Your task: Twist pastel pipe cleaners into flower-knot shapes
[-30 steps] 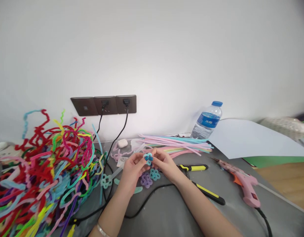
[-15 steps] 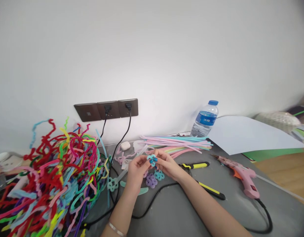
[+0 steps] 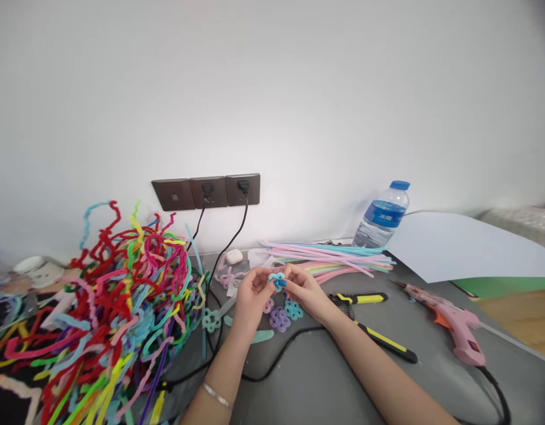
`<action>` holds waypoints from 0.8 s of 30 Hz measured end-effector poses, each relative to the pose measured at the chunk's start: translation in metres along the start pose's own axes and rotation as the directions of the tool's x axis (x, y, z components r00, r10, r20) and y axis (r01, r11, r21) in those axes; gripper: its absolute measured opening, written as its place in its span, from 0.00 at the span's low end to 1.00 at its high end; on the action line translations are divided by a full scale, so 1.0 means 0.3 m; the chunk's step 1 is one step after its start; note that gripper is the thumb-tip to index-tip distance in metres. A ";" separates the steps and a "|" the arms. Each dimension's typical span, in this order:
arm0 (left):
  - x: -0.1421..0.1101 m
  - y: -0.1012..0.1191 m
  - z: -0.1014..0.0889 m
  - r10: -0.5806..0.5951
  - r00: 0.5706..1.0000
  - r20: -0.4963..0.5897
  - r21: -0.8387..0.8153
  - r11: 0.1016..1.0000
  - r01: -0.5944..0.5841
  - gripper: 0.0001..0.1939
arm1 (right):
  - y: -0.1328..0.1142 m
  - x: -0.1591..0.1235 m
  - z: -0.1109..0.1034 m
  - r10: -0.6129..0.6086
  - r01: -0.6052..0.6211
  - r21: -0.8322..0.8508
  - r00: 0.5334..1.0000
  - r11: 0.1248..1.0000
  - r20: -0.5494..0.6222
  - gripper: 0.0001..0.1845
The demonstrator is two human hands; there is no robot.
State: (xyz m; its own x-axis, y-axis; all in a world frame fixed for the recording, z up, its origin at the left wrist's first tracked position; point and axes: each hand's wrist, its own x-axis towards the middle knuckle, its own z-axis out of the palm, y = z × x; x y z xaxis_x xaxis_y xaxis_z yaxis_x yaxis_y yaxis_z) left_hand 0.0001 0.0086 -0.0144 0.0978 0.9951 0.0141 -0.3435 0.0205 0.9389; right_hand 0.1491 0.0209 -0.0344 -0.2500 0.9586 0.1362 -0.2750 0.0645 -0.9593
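Between my two hands, above the grey table, is a small light-blue pipe-cleaner flower. My left hand pinches its left side with thumb and fingers. From the right, my right hand grips it too, the blue-painted nails lying over its lower edge. Just below the hands lie a purple pipe-cleaner flower and a turquoise pipe-cleaner flower, with a pink one partly hidden by my left hand. Left of my left wrist is a pale green pipe-cleaner flower.
A big tangle of colourful pipe cleaners fills the left. Straight pastel pipe cleaners lie behind my hands. To the right are yellow-black pliers, a pink glue gun, a water bottle and white paper. Black cords cross the table.
The view has turned slightly left, so everything sits further right in the picture. Both hands still hold the light-blue flower, its petals now showing a little more.
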 end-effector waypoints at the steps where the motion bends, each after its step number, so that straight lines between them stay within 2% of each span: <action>1: 0.002 0.003 -0.003 0.009 1.000 -0.006 0.002 1.000 -0.009 0.13 | -0.001 0.001 0.003 -0.001 0.000 0.009 1.000 1.000 0.003 0.21; 8: 0.021 0.003 -0.015 0.005 0.994 -0.113 0.018 1.000 -0.003 0.14 | -0.007 0.005 0.006 0.031 -0.036 0.099 0.998 0.994 0.052 0.18; 14: 0.010 0.018 0.001 -0.034 0.995 -0.098 0.058 0.998 0.040 0.15 | -0.024 -0.008 0.000 0.038 -0.040 0.090 0.999 0.995 0.015 0.18; 18: 0.004 0.027 0.008 -0.102 0.992 -0.071 0.044 0.993 0.105 0.19 | -0.025 -0.012 -0.006 0.038 -0.034 0.089 0.998 0.995 -0.043 0.19; 24: 0.005 0.010 -0.002 -0.111 0.993 -0.031 0.120 0.986 0.113 0.19 | -0.031 -0.016 -0.015 0.005 -0.004 0.027 0.998 1.000 -0.057 0.20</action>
State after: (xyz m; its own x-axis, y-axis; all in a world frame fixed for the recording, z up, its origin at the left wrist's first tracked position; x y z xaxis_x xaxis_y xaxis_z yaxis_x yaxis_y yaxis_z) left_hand -0.0014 0.0102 -0.0119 0.1065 0.9892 -0.1004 -0.2159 0.1216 0.9688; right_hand 0.1571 0.0169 -0.0273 -0.1984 0.9731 0.1171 -0.2989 0.0537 -0.9528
